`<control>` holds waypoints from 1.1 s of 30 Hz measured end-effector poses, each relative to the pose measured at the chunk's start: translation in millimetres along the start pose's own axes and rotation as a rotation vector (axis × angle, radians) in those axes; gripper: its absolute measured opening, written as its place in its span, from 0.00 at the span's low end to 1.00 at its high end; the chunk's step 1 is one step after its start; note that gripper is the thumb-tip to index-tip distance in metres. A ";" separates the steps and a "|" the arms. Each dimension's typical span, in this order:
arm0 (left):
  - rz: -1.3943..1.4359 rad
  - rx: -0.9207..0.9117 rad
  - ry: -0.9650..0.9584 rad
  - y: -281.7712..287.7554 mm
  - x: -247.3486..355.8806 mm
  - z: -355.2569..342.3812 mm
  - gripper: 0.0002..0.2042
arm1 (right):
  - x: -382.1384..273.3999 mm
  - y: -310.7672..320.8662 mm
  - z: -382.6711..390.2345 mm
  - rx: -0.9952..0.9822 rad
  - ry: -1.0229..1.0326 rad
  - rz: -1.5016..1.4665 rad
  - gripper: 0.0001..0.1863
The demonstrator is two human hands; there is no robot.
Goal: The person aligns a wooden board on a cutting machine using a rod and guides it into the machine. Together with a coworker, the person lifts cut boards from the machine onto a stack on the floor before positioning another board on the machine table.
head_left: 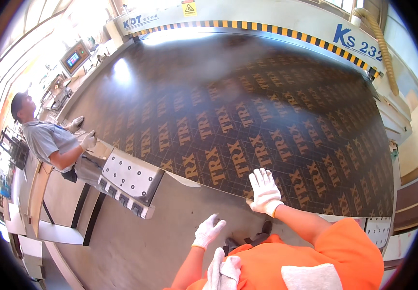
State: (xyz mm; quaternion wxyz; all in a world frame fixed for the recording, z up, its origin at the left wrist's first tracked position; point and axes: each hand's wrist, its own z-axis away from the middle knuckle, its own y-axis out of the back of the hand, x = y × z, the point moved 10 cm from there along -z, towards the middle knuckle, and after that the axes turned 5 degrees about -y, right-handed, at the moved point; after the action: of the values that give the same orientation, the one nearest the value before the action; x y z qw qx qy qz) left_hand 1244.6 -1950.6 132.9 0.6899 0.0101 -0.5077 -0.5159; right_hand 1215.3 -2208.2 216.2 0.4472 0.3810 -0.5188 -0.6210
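Observation:
A large dark brown sheet [238,116] with printed gold lettering spreads across the machine's table before me. My right hand [265,192], in a white glove, rests palm down on its near edge with the fingers stretched out. My left hand [208,233], also gloved, hovers over the floor short of the sheet. Its thumb stands apart from the fingers, and nothing shows in it. Spare white gloves [224,270] hang at the front of my orange shirt. A pale cloth [312,277] lies against the shirt too.
A person [54,140] in a grey shirt, cap and white gloves stands at the sheet's left edge. A metal support table [131,176] juts out nearby. Behind the sheet runs the machine's beam [267,19] with black-and-yellow striping. A control screen [74,59] stands far left.

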 end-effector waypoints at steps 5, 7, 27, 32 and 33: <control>-0.029 -0.007 0.024 -3.0 6.5 5.8 0.36 | 3.0 3.0 -1.4 0.016 0.009 0.016 0.55; -0.022 -0.005 0.023 -5.4 3.7 7.5 0.36 | 3.8 2.0 -0.8 0.030 0.011 0.008 0.55; -0.014 0.031 0.049 -18.4 -27.4 49.3 0.36 | 0.4 7.7 6.4 0.000 -0.010 0.049 0.53; -0.001 0.034 0.108 -26.9 -44.9 61.9 0.38 | 2.1 2.5 5.3 0.012 -0.017 0.046 0.52; 0.006 0.039 0.119 -27.7 -48.2 63.9 0.38 | 1.6 2.9 5.7 0.012 -0.015 0.045 0.52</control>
State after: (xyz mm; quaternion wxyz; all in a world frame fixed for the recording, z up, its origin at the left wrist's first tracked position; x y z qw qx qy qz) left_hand 1182.1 -1896.2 115.7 0.7200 0.0527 -0.4760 -0.5022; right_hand 1209.9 -2208.2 220.0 0.4552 0.3673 -0.5342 -0.6104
